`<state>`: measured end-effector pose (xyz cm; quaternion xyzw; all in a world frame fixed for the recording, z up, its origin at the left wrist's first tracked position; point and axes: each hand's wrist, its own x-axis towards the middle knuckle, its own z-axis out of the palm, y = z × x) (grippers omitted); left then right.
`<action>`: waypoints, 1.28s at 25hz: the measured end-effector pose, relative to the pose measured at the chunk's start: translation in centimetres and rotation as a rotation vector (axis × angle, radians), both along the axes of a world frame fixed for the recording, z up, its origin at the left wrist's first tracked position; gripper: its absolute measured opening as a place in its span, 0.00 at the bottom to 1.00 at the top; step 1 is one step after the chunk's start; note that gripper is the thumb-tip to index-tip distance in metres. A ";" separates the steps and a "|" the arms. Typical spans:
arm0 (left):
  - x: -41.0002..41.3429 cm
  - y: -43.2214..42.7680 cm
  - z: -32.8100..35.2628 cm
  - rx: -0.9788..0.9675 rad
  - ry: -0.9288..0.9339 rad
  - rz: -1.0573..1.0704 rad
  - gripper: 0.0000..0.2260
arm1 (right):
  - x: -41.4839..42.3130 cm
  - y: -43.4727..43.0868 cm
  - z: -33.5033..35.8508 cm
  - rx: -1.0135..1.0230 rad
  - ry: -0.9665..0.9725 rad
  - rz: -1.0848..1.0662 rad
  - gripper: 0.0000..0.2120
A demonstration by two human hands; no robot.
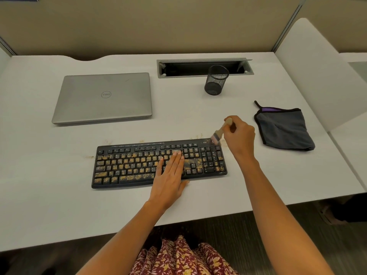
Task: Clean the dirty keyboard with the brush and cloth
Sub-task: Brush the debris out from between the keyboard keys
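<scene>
The white surface carries a closed grey laptop at the far left. Nearer, at the middle, lies the black keyboard, its keys speckled with yellowish crumbs. The grey cloth lies folded to its right, apart from it. A black mesh cup stands behind. The left hand rests flat on the keys, fingers straight and released. The right hand has its fingers grasping the brush, whose bristles meet the keyboard's far right corner.
</scene>
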<state>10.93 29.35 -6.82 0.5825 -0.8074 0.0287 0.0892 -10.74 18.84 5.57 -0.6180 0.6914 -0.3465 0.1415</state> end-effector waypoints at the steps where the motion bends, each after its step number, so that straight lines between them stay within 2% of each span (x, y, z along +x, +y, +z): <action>1: 0.0 0.0 0.0 0.004 -0.003 0.000 0.36 | 0.4 -0.2 -0.1 0.005 -0.060 0.013 0.07; 5: -0.2 0.1 0.0 0.004 0.005 -0.004 0.36 | 2.2 -0.2 -1.4 0.067 -0.198 0.060 0.07; 13: 0.1 0.0 0.1 -0.013 -0.005 -0.001 0.36 | -2.1 -0.5 -1.6 0.032 -0.091 -0.169 0.08; 20: -0.8 -0.4 0.4 0.041 0.006 -0.027 0.36 | -0.4 1.0 -1.6 0.047 -0.187 -0.069 0.07; 23: -1.0 -0.7 0.4 0.056 0.013 -0.027 0.34 | -1.6 1.7 -2.5 0.069 -0.224 -0.104 0.06; 28: -1.5 -1.2 0.7 0.089 0.004 0.000 0.34 | -4.0 2.4 -1.8 0.047 -0.158 -0.178 0.05; 32: -2.2 -1.3 0.5 0.112 0.014 0.004 0.34 | -2.4 2.7 -1.6 0.006 -0.268 -0.130 0.06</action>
